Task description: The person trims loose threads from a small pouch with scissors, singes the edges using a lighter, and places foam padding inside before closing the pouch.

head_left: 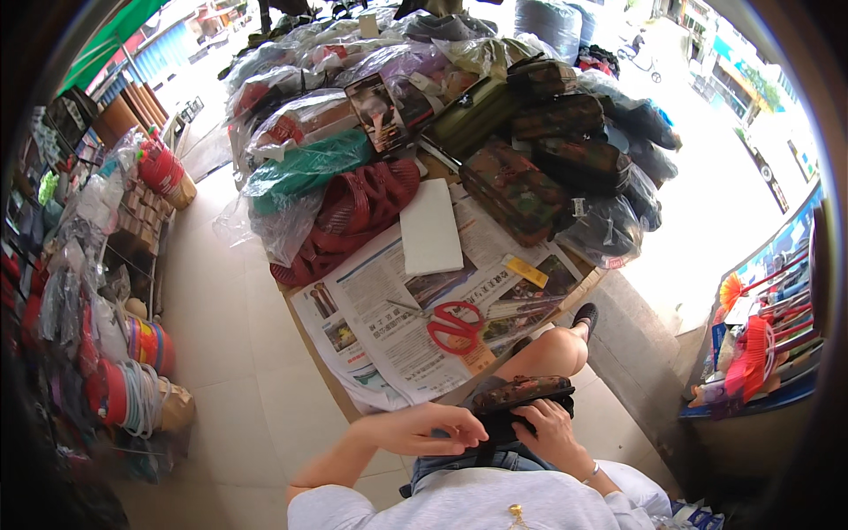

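On my lap rests a small camouflage bag (523, 394) with a black lower side. My right hand (549, 430) lies over its black side, fingers bent and gripping it. Beside the bag's left end is my left hand (433, 430), its fingers curled and the tips drawn together. Whatever those fingertips pinch, if anything, is too small to make out. A black strap (485, 455) hangs below the bag between the hands. On the newspaper-covered table (397, 353) in front lie red-handled scissors (455, 327), a flat yellow packet (526, 271) and a white rectangular block (431, 230).
Maroon plastic clogs (353, 208) and more camouflage bags (517, 193) sit on the table before a heap of plastic-wrapped goods (327, 79). Shelves of wares (115, 309) line the left. A rack of red-handled brushes (764, 327) stands right, beyond a floor step (636, 353).
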`<state>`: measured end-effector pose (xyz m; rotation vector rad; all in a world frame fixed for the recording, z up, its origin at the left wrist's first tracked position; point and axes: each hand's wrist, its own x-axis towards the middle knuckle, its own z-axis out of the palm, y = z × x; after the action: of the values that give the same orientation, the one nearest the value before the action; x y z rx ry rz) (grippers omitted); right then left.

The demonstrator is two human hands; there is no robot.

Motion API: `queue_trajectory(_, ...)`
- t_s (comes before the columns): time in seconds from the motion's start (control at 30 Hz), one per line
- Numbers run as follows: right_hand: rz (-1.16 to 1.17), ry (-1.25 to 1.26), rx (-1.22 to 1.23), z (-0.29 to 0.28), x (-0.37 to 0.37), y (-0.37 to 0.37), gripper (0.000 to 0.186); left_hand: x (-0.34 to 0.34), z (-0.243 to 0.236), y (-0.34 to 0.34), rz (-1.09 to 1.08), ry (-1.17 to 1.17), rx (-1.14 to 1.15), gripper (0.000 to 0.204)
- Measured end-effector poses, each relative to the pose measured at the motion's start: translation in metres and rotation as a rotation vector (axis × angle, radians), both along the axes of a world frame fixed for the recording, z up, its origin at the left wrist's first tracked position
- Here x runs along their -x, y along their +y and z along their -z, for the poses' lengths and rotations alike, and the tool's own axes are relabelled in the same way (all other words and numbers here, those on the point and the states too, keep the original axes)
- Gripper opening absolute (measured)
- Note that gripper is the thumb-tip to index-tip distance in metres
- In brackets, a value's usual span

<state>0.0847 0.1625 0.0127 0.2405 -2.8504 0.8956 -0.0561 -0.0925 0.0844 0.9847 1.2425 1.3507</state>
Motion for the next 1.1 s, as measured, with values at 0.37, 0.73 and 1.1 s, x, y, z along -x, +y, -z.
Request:
queue_trajectory(0.37,0.008,0.053,0.042,0.005,-0.011,0.004,0.020,0.064,-0.087,-0.027,-0.373,0.491,0.007,0.036)
queue_trajectory(0.73,-0.074,0.289,0.183,-0.005,-0.009,-0.001,0.022,0.162,0.005,0.069,-0.805,1.251,0.715,0.079)
queue_trajectory(1.1,0.121,0.131,0.606,0.000,-0.012,0.010,0.027,0.165,0.005,0.073,-0.987,1.157,0.591,0.088)
